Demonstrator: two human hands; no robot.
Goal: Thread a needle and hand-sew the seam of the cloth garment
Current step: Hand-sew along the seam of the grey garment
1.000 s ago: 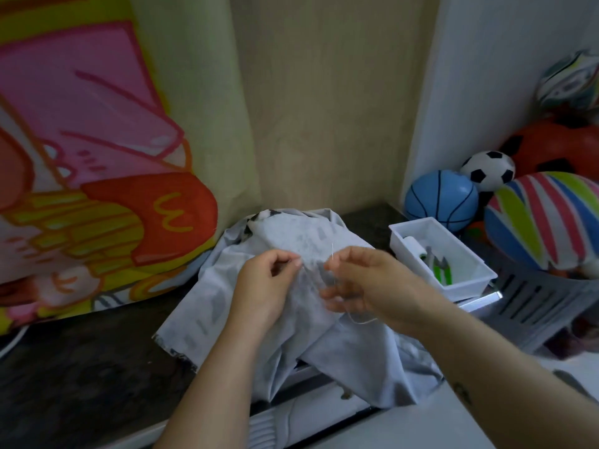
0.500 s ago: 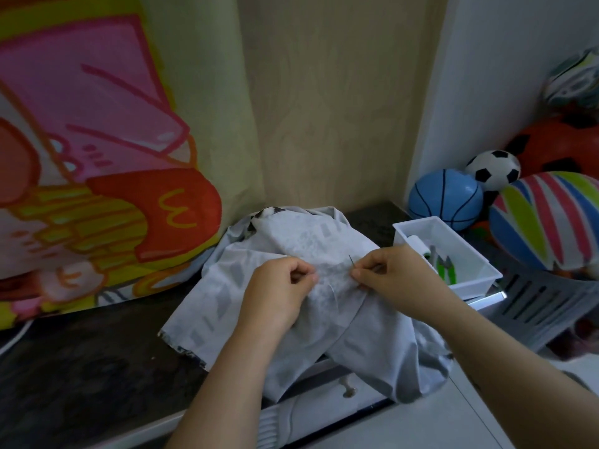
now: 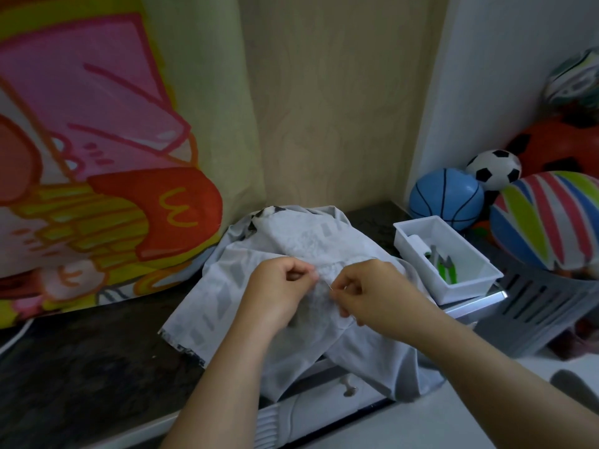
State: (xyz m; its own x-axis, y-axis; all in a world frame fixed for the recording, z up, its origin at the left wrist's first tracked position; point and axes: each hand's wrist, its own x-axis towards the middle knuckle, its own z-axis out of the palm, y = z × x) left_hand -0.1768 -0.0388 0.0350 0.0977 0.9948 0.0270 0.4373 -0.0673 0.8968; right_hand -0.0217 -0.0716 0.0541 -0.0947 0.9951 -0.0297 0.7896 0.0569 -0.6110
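Fingers [image 3: 303,275] of my left hand [image 3: 280,291] are curled shut, pinching a fold of the cloth [image 3: 291,251] between thumb and forefinger. Those of my right hand [image 3: 372,290] are closed too, nipping the needle [image 3: 331,287], which shows only as a thin bright sliver at my fingertips, its point aimed toward the left hand. Both hands sit close together over the middle of the cloth, almost touching. I cannot make out the thread.

That cloth is pale grey with darker grey bars, heaped on the dark counter [image 3: 81,367]; its near part hangs over the counter's front edge, above a white drawer front with a small knob [image 3: 348,385]. A frayed dark hem lies toward the left.

Just right of the cloth a white tray [image 3: 453,288] stands on the counter, holding green-handled snips [image 3: 445,265]. Beyond it lie a blue ball [image 3: 445,199], a small black-and-white ball [image 3: 494,168], an orange ball [image 3: 557,144] and a striped ball [image 3: 551,218] resting in a grey slatted basket [image 3: 534,303]. A bright cartoon banner [image 3: 97,157] leans against the wall at the left.
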